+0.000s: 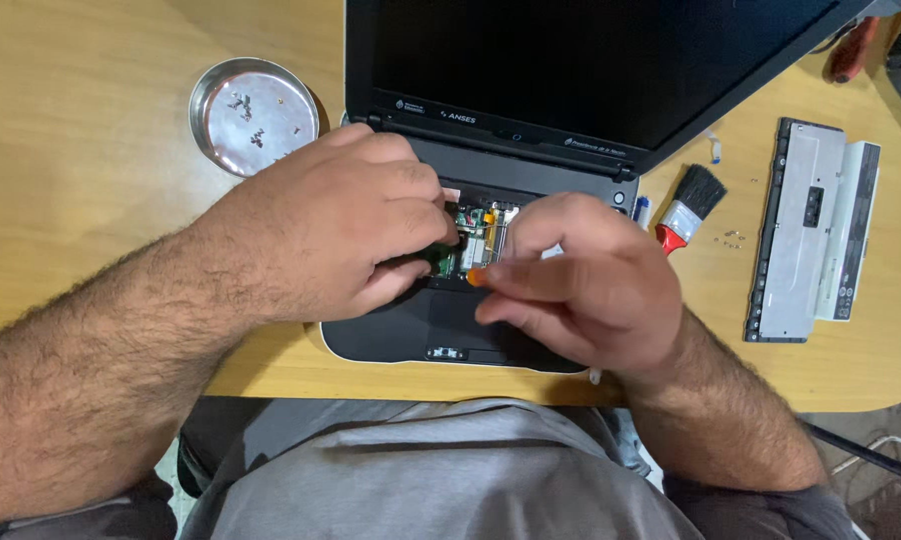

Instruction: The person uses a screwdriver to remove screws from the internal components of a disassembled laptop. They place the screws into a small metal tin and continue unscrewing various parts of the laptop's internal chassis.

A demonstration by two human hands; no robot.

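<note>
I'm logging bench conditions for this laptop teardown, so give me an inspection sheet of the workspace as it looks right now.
Surface: wooden table, light brown.
Job's things: black laptop open, keyboard off, green circuit board exposed.
Clutter: round metal dish with small screws; brush with red handle; removed keyboard lying back up beside a grey battery pack; loose screws.
Grippers: left hand fingers on the board; right hand pinching an orange-tipped tool.
Cables: black and white cables below the table edge.
Surroundings: person's grey shirt; dark items at the far right corner, unclear.
</note>
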